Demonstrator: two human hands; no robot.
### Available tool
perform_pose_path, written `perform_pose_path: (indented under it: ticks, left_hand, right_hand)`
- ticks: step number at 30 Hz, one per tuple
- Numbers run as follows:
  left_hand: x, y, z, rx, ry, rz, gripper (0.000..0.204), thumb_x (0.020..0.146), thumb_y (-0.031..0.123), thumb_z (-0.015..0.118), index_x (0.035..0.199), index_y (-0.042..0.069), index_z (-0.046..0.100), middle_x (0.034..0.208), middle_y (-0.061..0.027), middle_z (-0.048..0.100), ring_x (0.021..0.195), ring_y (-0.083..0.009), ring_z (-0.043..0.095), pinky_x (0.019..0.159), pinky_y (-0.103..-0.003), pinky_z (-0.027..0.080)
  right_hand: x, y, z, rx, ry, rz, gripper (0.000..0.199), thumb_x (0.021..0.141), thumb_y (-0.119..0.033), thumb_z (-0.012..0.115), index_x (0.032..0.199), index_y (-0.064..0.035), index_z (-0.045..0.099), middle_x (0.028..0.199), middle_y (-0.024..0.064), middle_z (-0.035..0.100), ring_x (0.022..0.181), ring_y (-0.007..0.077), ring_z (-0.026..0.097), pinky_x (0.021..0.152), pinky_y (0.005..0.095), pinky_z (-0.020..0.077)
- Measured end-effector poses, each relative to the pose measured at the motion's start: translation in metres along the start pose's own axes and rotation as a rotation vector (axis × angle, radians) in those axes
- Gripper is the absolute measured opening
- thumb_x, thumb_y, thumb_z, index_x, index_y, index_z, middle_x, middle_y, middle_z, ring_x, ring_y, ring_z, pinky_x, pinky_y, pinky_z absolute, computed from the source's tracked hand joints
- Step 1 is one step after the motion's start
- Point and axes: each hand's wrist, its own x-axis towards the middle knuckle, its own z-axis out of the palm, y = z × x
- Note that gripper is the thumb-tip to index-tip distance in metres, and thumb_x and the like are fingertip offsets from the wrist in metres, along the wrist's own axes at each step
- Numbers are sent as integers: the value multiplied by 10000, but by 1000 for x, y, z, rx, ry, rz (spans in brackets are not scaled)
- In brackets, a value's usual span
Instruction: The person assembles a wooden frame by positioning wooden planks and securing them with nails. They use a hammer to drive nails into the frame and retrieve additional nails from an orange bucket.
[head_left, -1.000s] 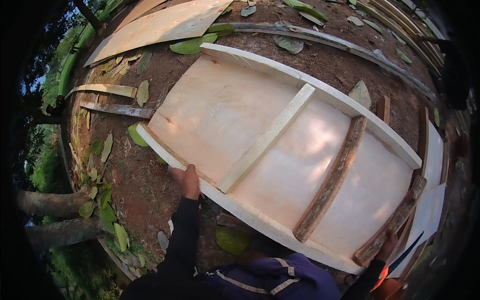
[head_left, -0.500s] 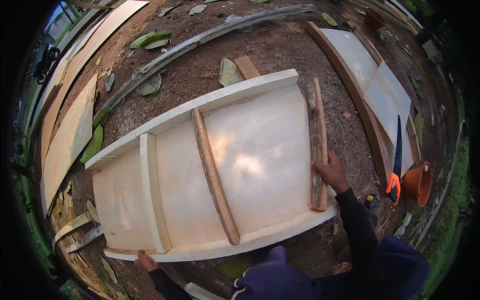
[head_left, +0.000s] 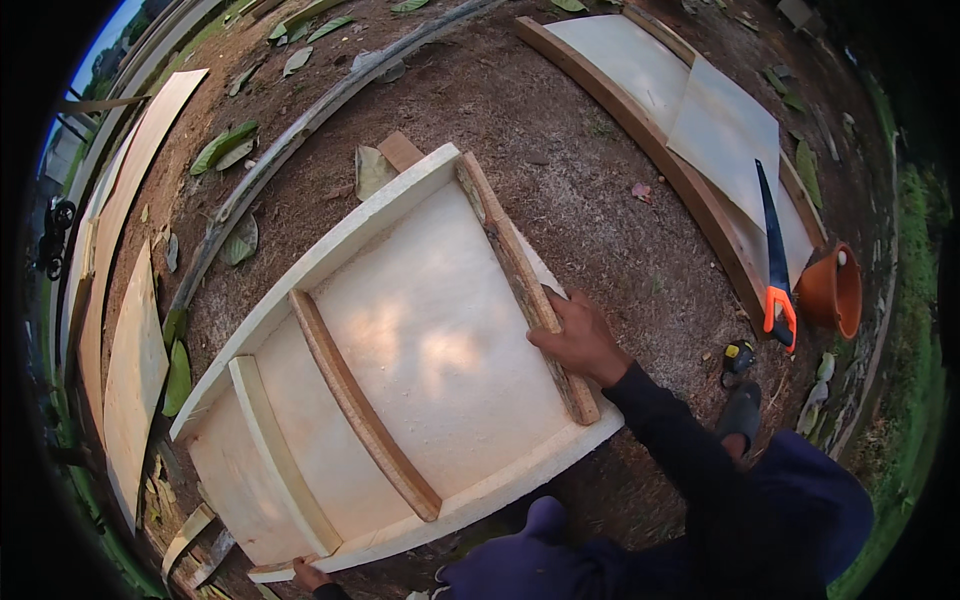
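Clock positions from the view's centre.

- Framed panel [head_left: 420, 290], one: pale sheet between two white rails, from centre out to eight o'clock. Its raised rails presumably bear the cross members.
- Cross members, three: white batten [head_left: 285, 455], eight o'clock; brown batten [head_left: 365, 405], seven o'clock; bark-edged strip [head_left: 525, 285], just off centre toward two o'clock, across the panel's wider end.
- Right hand [head_left: 580, 338], four o'clock, near centre: closed over the bark-edged strip, thumb inward, probably to keep it from sliding.
- Left hand [head_left: 312, 576], seven o'clock, at the lower margin: touching the near rail by its narrow end, seemingly to steady it; how tightly it closes cannot be told.
- Handsaw [head_left: 775, 250], three o'clock: blade across a second panel [head_left: 645, 80], likely to keep it off the soil.
- Terracotta pot [head_left: 832, 290], three o'clock, beside the saw's orange handle.
- Tape measure [head_left: 738, 358], between three and four o'clock: on the ground, apparently kept within reach.
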Motion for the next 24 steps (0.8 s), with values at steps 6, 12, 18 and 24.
perform_pose_path:
  ticks: [6, 12, 18, 24]
  left_hand:
    - [13, -16, -24, 93, -403, -232, 706, 1066, 560, 287, 1514, 24, 390, 1494, -214, 434, 1334, -413, 438, 1130, -590, 351]
    - [-54, 48, 48, 667, 284, 904, 710, 961, 427, 638, 1335, -141, 436, 1242, -336, 512, 1144, -484, 530, 1021, -553, 444]
    - [-130, 143, 174, 300, -5, 922, 645, 1011, 233, 573, 1532, -43, 313, 1540, -242, 408, 1429, -374, 412, 1163, -461, 360]
    - [-318, 239, 324, -11, -781, 980, 546, 996, 101, 580, 1488, -18, 378, 1493, -209, 476, 1397, -313, 454, 1147, -445, 360]
  right_hand:
    - [-33, -8, 22, -312, 392, -274, 521, 865, -228, 713, 1286, 51, 582, 1204, 254, 570, 1093, 405, 591, 951, 494, 495]
    - [-32, -1, 32, -91, 309, -137, 490, 891, -190, 693, 1304, 33, 550, 1191, 198, 595, 1039, 364, 628, 896, 450, 522]
    - [-28, 6, 26, -222, 380, -222, 565, 864, -174, 687, 1337, 25, 451, 1099, 209, 624, 995, 378, 619, 830, 484, 531]
    - [-33, -1, 24, -32, 249, -216, 419, 874, -72, 644, 1217, 42, 433, 1008, 251, 632, 956, 433, 622, 805, 519, 529]
